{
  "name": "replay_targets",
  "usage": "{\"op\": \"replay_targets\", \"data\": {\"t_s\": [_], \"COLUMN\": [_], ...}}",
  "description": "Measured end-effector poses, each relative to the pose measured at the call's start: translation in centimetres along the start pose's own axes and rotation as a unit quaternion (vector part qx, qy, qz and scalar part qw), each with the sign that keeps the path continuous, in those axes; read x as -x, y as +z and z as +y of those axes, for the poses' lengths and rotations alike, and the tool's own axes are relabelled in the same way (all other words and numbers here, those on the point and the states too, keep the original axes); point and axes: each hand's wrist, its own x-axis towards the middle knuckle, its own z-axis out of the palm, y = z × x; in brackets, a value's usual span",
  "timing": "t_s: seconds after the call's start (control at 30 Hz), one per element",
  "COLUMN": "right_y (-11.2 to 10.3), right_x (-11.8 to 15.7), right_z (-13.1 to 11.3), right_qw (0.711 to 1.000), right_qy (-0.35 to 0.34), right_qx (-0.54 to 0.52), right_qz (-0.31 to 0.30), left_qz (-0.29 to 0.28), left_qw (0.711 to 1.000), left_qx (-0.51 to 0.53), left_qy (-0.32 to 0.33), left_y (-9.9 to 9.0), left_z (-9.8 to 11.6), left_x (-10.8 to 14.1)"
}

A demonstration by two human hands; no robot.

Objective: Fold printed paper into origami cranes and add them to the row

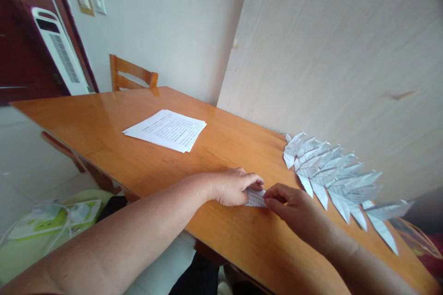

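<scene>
A small folded piece of printed paper (pixel 255 199) lies at the table's near side, between my two hands. My left hand (pixel 236 187) grips its left end, thumb in front and fingers curled behind. At its right end, my right hand (pixel 284 199) pinches the edge between thumb and fingers. Parts of the paper are hidden under the fingers. To the right, several folded paper shapes (pixel 325 166) with pointed tips stand in a tight row along the wall. Farther back on the left rests a stack of printed sheets (pixel 166 130).
The wooden table (pixel 224 143) meets a pale wall panel (pixel 311 64) at the back. A wooden chair (pixel 134 73) stands at the far end. Low on the left, a power strip (pixel 58 219) with cables sits on a light green surface. A white tower appliance (pixel 60 50) stands near the door.
</scene>
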Motion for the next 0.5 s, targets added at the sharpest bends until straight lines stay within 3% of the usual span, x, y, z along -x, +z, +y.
{"op": "replay_targets", "data": {"t_s": [0.17,0.5], "right_y": [0.8,1.8], "right_x": [-2.1,-3.2], "right_z": [-0.5,-0.8], "right_qw": [0.996,0.993], "right_qy": [0.039,0.057], "right_qx": [-0.014,0.064], "right_qz": [-0.078,-0.083], "left_qz": [0.007,0.019], "left_qw": [1.0,0.999], "left_qx": [-0.024,0.043], "left_qy": [-0.011,0.006], "left_y": [0.0,0.2], "left_z": [-0.1,-0.6], "left_x": [-0.2,-0.5]}}
